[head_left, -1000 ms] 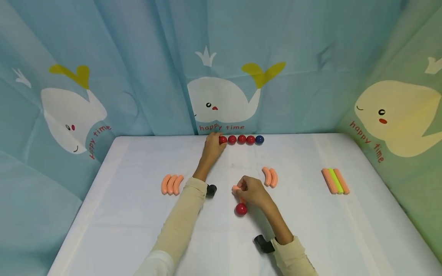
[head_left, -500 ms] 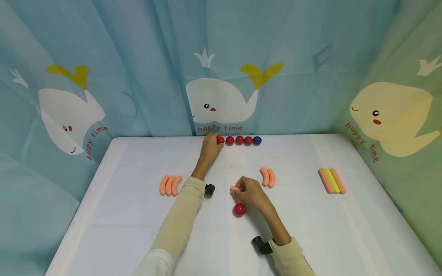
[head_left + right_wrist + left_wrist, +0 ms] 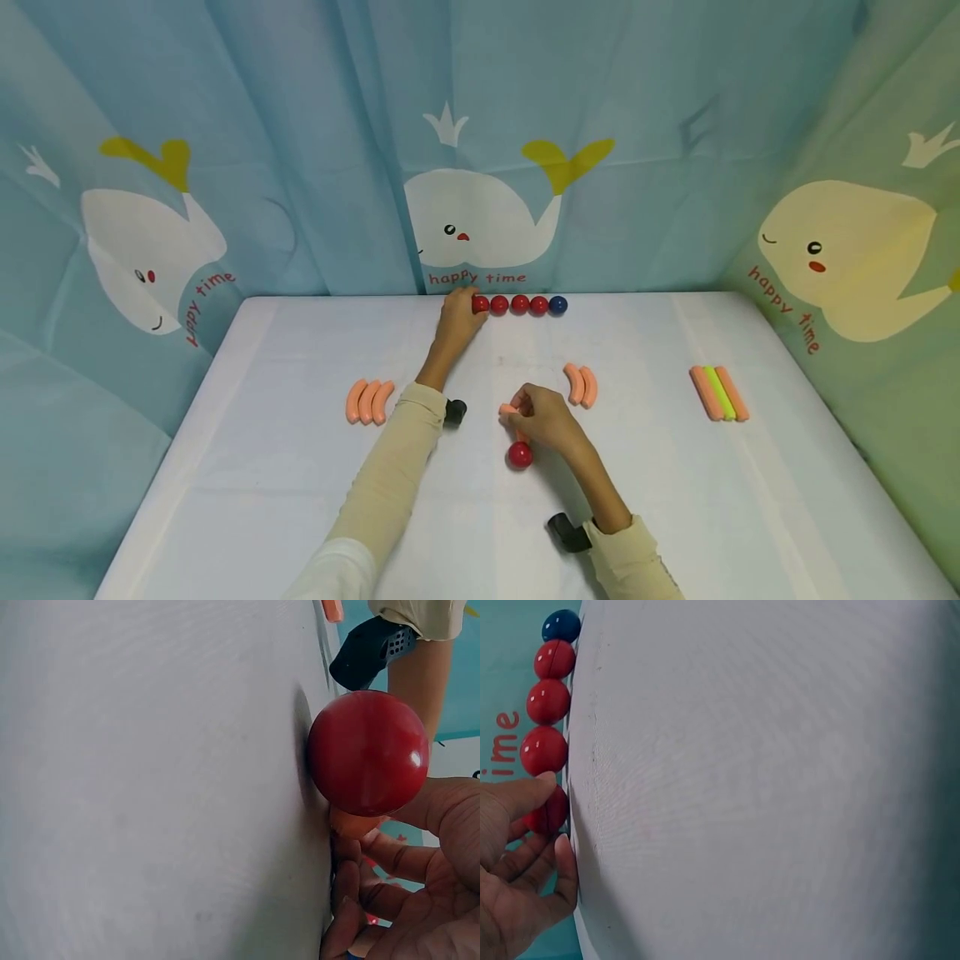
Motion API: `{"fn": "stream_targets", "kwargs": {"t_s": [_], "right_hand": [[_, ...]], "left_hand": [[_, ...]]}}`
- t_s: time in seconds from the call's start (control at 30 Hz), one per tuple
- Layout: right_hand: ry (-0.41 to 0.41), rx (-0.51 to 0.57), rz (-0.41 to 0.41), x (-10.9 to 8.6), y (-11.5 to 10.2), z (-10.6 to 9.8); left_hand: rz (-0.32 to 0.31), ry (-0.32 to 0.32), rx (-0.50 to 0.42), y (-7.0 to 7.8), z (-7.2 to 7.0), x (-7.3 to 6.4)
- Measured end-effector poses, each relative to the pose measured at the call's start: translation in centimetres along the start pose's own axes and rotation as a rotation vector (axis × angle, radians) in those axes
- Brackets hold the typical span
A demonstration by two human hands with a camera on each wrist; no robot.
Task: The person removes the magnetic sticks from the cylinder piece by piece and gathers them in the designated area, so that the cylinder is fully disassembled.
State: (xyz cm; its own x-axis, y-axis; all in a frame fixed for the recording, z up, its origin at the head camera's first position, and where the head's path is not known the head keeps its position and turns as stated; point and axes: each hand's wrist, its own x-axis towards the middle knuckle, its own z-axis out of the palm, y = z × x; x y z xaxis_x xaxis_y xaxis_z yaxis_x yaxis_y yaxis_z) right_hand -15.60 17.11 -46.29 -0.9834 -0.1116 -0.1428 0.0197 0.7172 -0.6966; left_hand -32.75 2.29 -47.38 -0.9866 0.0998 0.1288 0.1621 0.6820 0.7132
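At the back edge of the table my left hand [image 3: 459,321] pinches a red ball [image 3: 555,810], the left end of a row. Beside it in the row stand several more red balls [image 3: 520,304] and a dark blue ball [image 3: 557,306] at the right end. Nearer the front, my right hand [image 3: 547,417] holds a salmon-coloured toy sausage [image 3: 507,409] between thumb and fingers, which hide its middle. Just in front of that sausage sits a single red ball [image 3: 369,754], large in the right wrist view and right at the sausage's end.
Three curved toy sausages [image 3: 365,402] lie side by side at left. Two more curved sausages [image 3: 581,386] lie right of centre. Farther right are two straight salmon sticks [image 3: 707,392] with a green stick [image 3: 720,392] between them. A whale-print curtain [image 3: 315,167] surrounds the white table [image 3: 285,517].
The head view has shifted slightly. Both hands keep their places and their holds; the balls and sausages stay where they were.
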Motion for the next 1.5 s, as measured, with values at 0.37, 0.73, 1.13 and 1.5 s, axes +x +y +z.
{"fn": "stream_targets", "kwargs": {"t_s": [0.37,0.73,1.13,1.5], "right_hand": [[-0.020,0.072,-0.121,-1.0,1.4,-0.8],[-0.189,-0.012,-0.442,-1.6,2.6,-2.4],[-0.024,-0.137,-0.442,-1.8,2.5,-1.7],[-0.027,-0.186,-0.408,-2.3,2.1,-1.6]], "left_hand": [[0.047,-0.047,0.021,-0.9,-0.4,-0.7],[-0.021,-0.061,-0.024,-0.4,-4.4,-4.1],[0.031,-0.363,-0.006,0.5,-7.6,-11.6],[0.207,-0.497,-0.035,-0.8,-6.9,-17.7]]}}
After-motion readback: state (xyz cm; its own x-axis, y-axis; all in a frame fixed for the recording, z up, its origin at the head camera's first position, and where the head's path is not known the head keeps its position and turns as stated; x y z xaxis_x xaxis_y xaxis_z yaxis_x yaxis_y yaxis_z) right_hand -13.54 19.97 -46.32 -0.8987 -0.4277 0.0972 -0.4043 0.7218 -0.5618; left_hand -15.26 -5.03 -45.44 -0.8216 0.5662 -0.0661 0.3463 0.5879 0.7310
